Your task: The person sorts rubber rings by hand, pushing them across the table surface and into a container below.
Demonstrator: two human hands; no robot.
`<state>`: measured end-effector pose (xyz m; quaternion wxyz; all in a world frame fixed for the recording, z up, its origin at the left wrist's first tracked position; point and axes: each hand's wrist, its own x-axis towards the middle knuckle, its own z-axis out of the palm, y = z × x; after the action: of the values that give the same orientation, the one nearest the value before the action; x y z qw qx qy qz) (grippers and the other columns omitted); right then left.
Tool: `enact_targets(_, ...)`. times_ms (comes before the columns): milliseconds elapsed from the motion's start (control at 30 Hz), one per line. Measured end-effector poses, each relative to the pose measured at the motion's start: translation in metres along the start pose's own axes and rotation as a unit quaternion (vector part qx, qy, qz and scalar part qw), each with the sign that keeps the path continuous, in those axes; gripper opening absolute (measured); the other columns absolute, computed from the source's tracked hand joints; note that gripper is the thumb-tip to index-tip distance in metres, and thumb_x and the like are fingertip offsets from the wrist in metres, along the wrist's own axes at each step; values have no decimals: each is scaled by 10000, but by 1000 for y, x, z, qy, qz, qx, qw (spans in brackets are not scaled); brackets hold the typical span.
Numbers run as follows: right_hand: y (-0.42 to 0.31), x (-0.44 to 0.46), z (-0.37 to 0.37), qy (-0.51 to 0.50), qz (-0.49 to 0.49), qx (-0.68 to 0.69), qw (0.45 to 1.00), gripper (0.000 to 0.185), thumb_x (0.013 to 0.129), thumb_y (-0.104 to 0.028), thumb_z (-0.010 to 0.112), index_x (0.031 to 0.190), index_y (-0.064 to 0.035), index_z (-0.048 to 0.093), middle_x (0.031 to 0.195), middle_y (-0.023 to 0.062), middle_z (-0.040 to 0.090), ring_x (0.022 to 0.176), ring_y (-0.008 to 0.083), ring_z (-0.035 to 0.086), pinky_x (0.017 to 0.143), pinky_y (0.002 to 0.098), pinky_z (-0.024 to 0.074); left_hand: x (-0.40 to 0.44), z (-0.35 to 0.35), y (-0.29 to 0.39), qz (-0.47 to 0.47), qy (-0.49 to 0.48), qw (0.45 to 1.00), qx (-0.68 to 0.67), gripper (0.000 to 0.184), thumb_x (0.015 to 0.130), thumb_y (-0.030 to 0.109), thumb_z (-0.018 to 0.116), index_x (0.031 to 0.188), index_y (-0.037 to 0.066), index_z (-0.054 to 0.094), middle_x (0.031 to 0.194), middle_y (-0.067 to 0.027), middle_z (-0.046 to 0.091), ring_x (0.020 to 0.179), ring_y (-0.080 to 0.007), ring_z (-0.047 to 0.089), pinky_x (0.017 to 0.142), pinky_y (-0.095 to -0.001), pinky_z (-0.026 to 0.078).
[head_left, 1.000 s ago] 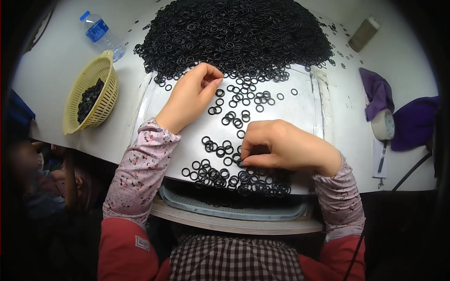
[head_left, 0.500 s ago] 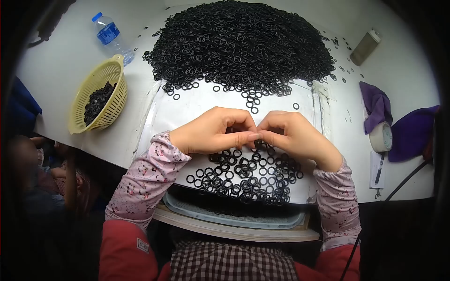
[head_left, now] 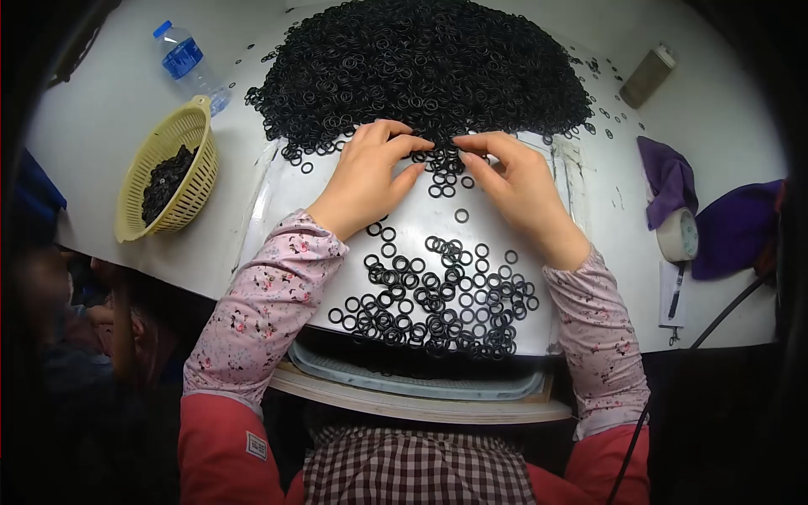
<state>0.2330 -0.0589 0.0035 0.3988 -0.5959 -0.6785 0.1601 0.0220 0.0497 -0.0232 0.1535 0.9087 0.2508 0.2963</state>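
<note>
A large heap of black rubber rings (head_left: 421, 67) covers the back of the white work surface (head_left: 337, 198). At its front edge my left hand (head_left: 369, 172) reaches in, thumb and fingers apart, fingertips against the rings. Facing it, my right hand (head_left: 509, 177) also has thumb and forefinger spread, its fingertips touching the same edge. Between the two hands a short tongue of rings (head_left: 444, 178) sticks out from the heap. Closer to me, a loose scatter of rings (head_left: 438, 295) lies flat, some overlapping.
To the left stand a yellow plastic basket (head_left: 207, 160) with black pieces inside and a water bottle (head_left: 183, 61). On the right are a capped container (head_left: 648, 77), purple cloth (head_left: 669, 181), a tape roll (head_left: 677, 235) and a pen (head_left: 676, 290). Below the front edge sits a grey-blue tray (head_left: 412, 385).
Both hands have moved forward from above the scattered rings to the heap's front edge and have come apart, fingers opening. The near scatter now shows uncovered.
</note>
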Motion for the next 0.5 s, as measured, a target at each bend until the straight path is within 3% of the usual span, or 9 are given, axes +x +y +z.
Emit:
enact_targets(100, 10, -4, 3, 12, -86, -52, 995, 184, 938, -173, 724, 1044, -29, 769, 966, 99, 742, 817, 190, 693, 691, 295, 543, -6, -8, 9, 3, -30, 999, -30, 238, 931, 135, 715, 1160, 80, 738, 1201, -114, 625, 1179, -298, 563, 1035, -406, 457)
enact_targets(200, -5, -8, -9, -5, 58, 12, 998, 177, 915, -171, 745, 1029, -39, 776, 941, 93, 733, 894, 203, 679, 708, 301, 549, -19, -19, 16, -5, -47, 996, -81, 195, 914, 78, 728, 1108, 66, 742, 1110, -86, 635, 1024, -229, 624, 919, -350, 511)
enact_targets(267, -2, -11, -14, 12, 56, 2, 998, 167, 902, -172, 759, 1008, -44, 780, 934, 87, 716, 932, 205, 664, 696, 301, 546, -26, -28, 19, -64, -74, 983, -155, 190, 905, 43, 732, 1094, 65, 740, 1076, -74, 636, 930, -184, 646, 842, -312, 534)
enact_targets(300, -1, -12, -15, 20, 54, -1, 998, 162, 896, -172, 767, 997, -47, 782, 930, 84, 708, 950, 206, 656, 690, 301, 545, -29, -29, 19, -41, -48, 988, -144, 193, 922, 17, 718, 1113, 44, 723, 1024, -53, 659, 846, -122, 646, 765, -263, 539)
enact_targets(400, 4, -18, -5, 2, -8, -12, 1000, 165, 878, -168, 781, 999, -56, 777, 930, 81, 677, 945, 221, 642, 712, 323, 543, -31, -28, 16, -123, -18, 968, -217, 193, 943, 30, 709, 1135, 13, 699, 977, -35, 685, 833, -104, 643, 764, -251, 540)
enact_targets(500, -6, -20, -1, -46, -66, -78, 994, 161, 856, -158, 788, 954, -39, 737, 953, 103, 660, 954, 274, 636, 794, 366, 536, -32, -29, 8, -140, 4, 974, -179, 183, 963, 46, 689, 1138, -7, 681, 936, -22, 695, 801, -78, 625, 741, -232, 532)
